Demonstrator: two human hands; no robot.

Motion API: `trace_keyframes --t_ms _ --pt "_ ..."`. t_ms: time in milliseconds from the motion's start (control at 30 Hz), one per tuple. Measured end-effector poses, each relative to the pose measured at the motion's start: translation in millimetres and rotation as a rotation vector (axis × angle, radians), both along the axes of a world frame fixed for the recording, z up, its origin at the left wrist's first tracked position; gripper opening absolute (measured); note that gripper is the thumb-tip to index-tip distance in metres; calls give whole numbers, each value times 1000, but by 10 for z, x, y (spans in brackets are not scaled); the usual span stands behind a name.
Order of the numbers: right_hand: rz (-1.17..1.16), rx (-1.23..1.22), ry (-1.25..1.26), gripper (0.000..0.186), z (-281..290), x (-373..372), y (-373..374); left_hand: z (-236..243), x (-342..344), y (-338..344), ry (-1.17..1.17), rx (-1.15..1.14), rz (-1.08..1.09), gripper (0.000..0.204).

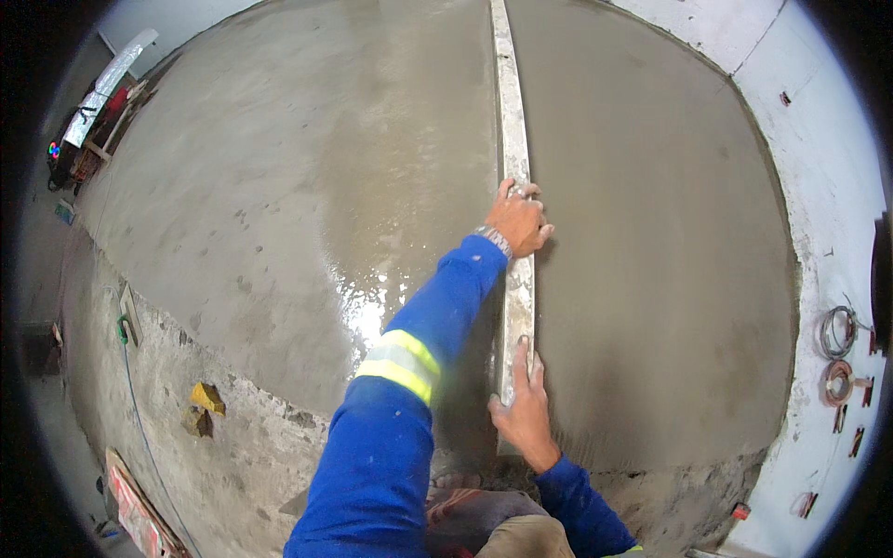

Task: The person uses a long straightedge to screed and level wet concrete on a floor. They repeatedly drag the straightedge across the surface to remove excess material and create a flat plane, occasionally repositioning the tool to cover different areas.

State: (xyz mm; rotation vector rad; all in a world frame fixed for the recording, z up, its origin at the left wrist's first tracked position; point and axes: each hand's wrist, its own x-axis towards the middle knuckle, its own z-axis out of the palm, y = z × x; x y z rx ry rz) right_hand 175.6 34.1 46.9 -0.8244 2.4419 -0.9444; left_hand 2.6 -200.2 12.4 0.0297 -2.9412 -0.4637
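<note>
Two hands on a long straightedge [514, 139] lying flat across wet cement floor [279, 186]. Left hand [517, 219], arm stretched fwd, is cupped over the bar's top w/ fingers curled on its far edge. Right hand [523, 409] sits nearer the body, palm down, fingers spread along the bar's near end. Straightedge runs away from person, mid-frame; shiny wet patch [367, 298] just left of it.
</note>
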Motion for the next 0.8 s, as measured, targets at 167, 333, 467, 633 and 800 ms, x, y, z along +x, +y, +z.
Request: trace_keyframes --t_ms 167,333,467,633,800 --pt "9 27 -30 104 -26 -60 -69 -12 -36 -88 25 0 19 32" --pt "19 -21 10 103 -39 17 -5 97 80 -75 -33 26 13 35" --pt "24 9 1 104 -57 -37 -86 28 9 -136 -2 -4 30 35" --pt "14 -12 27 104 -9 24 -22 106 71 -60 -27 -1 12 35" --pt "28 -6 -26 102 -51 -23 -95 33 29 -157 21 1 36 33"
